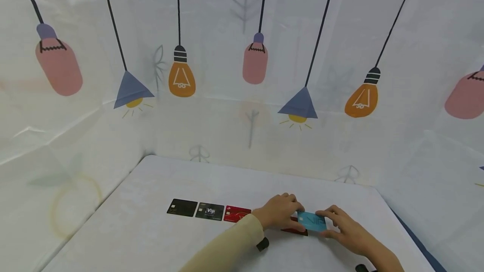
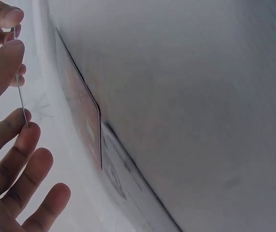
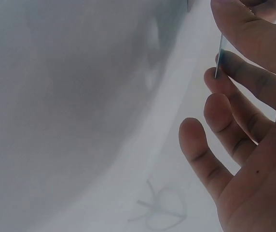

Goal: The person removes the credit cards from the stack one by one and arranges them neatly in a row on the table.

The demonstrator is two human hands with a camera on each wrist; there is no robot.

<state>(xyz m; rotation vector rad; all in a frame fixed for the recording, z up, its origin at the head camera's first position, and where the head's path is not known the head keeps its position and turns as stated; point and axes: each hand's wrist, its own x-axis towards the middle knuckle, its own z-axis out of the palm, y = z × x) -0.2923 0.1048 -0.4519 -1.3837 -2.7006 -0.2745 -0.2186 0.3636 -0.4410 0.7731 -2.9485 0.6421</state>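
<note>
Between both hands a blue card is held just above the white table. My left hand pinches its left end, and the right hand pinches its right end. Both wrist views show the card edge-on, a thin line in the left one. Under the left hand a dark red card lies partly covered. To the left lie a black card, a dark grey card marked Vip and a red card in a row. The left forearm and hand hide what lies between the red cards.
The white tabletop meets wall sheets printed with hanging lamps at the back and sides. Dark wrist-camera pieces show under each wrist. In the left wrist view a pale card lies beside a reddish card.
</note>
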